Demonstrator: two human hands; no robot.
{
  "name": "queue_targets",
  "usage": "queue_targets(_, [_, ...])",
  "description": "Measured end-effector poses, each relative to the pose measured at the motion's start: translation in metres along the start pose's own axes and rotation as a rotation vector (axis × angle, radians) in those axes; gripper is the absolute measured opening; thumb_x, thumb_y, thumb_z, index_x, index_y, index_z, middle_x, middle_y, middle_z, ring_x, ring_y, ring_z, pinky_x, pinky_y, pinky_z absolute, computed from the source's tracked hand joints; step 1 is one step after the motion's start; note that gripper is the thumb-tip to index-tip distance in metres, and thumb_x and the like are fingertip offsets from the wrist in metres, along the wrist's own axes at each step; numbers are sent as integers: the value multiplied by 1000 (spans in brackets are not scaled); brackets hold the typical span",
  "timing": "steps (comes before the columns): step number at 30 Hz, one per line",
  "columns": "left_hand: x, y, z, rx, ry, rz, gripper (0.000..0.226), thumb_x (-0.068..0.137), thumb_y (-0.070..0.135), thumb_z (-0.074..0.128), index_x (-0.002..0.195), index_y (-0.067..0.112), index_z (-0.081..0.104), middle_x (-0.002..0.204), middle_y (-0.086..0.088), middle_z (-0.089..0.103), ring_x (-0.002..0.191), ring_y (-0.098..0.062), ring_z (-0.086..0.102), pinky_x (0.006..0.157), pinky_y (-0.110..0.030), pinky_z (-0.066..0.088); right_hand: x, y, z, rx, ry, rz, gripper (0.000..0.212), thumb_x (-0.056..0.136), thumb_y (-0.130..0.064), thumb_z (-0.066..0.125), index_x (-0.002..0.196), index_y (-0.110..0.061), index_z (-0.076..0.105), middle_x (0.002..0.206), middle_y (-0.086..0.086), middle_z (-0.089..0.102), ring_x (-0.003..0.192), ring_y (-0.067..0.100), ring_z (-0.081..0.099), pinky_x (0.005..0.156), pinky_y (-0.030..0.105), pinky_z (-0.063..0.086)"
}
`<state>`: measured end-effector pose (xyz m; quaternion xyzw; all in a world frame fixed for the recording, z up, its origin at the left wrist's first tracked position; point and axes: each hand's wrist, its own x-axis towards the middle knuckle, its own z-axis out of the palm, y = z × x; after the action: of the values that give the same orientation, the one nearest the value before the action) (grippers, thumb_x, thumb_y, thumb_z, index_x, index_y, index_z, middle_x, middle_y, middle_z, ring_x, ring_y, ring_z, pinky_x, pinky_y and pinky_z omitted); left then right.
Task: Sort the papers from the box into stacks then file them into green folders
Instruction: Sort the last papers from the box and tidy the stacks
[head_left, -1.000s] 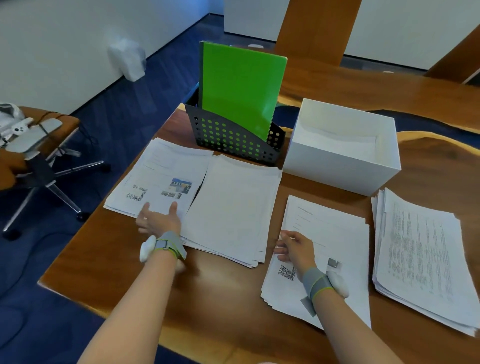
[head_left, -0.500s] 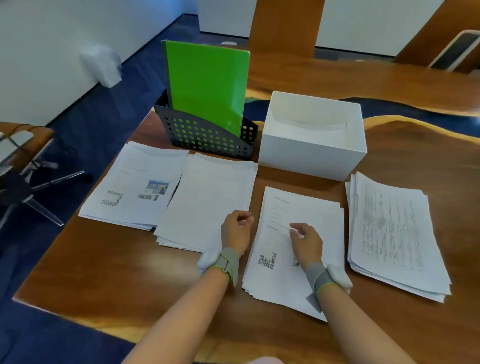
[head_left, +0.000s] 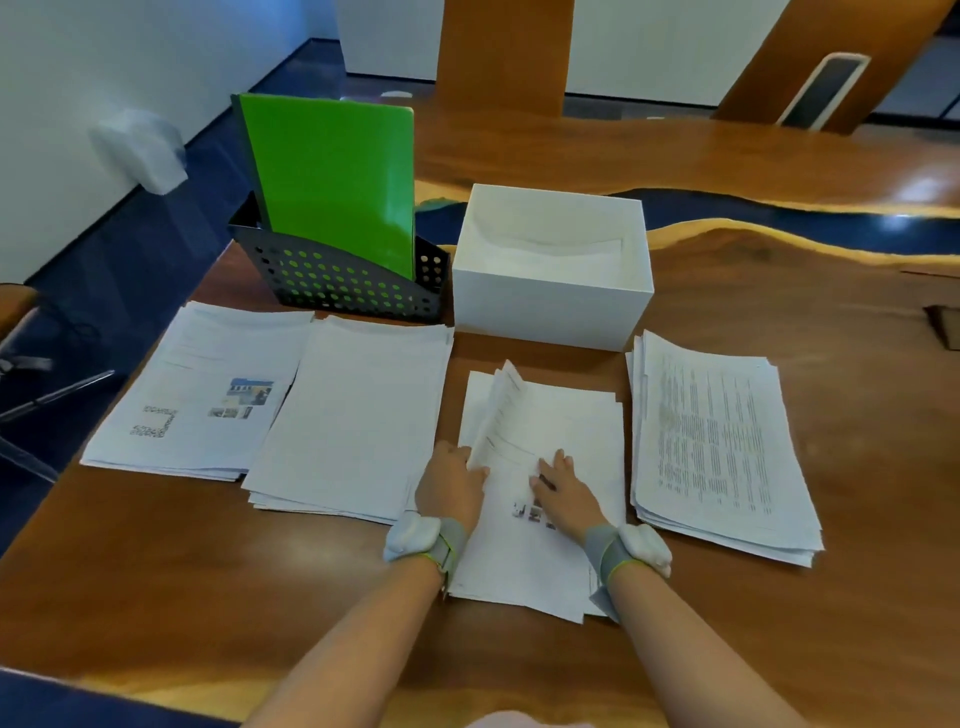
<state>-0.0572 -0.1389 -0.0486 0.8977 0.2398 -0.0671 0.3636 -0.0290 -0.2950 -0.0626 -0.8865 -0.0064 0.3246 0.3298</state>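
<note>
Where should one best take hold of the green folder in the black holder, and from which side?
Probably its top edge, from above. The green folder stands nearly upright in the black holder, which covers its lower part; the white box crowds its right side. Only the upper part is free to pinch and lift.

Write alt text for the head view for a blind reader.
Left hand lifts the left edge of several sheets off the third stack of four on a wooden table, while the right hand presses flat on it. Behind stand a green folder in a black rack and a white box.
</note>
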Motion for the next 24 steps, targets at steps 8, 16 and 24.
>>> queue_targets(8, [6,-6,-11,6,116,-48,19,90,25,57,103,13,64,103,-13,68,95,-32,61,67,-29,41,-9,7,-5,428,395,35,43,100,-19,43,143,-11,40,157,6,23,146,19,19,114,24,16])
queue_targets(16, [36,-31,-55,-467,70,-70,13,88,16,64,93,4,66,95,-14,69,85,-26,62,77,-33,47,-6,0,-30,770,479,98,45,98,-27,50,137,-6,44,127,6,54,119,20,49,99,25,33])
queue_targets(24, [50,-47,-72,-414,166,-114,18,90,21,62,81,5,65,82,-13,66,76,-24,56,67,-30,41,-2,1,-45,812,547,126,22,94,-10,51,73,-2,48,67,10,41,69,20,35,59,26,29])
